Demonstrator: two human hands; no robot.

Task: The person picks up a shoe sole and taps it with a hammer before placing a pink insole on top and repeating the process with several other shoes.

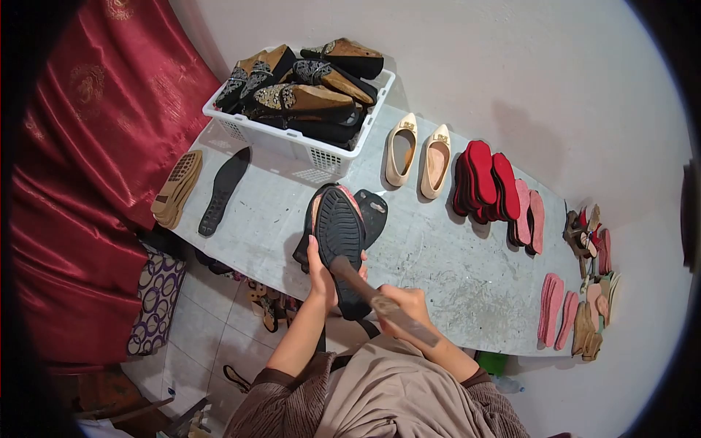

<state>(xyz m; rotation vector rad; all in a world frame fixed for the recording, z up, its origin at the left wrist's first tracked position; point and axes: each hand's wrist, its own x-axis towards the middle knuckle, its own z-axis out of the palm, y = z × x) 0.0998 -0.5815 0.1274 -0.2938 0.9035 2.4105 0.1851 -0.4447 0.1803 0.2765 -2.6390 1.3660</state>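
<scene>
A black shoe (340,226) is held sole-up over the front of the table, its ridged underside facing me. My left hand (321,274) wraps round its side, thumb along the edge and fingertips showing at the opposite side. My right hand (406,306) is closed round a long brown tool (383,301), whose narrower dark end overlaps the middle of the sole. Its wider, greyish end reaches back over my right forearm. Behind the held shoe, a dark sole-shaped piece (374,219) lies on the table, partly hidden.
A white basket (292,135) holds several black embellished shoes. Nearby stand cream pointed shoes (437,162), red soles (478,175) and pink soles (551,310). Brown soles (177,190) and a black sole (224,191) lie on the left of the grey table (467,292). A red curtain (80,182) hangs left.
</scene>
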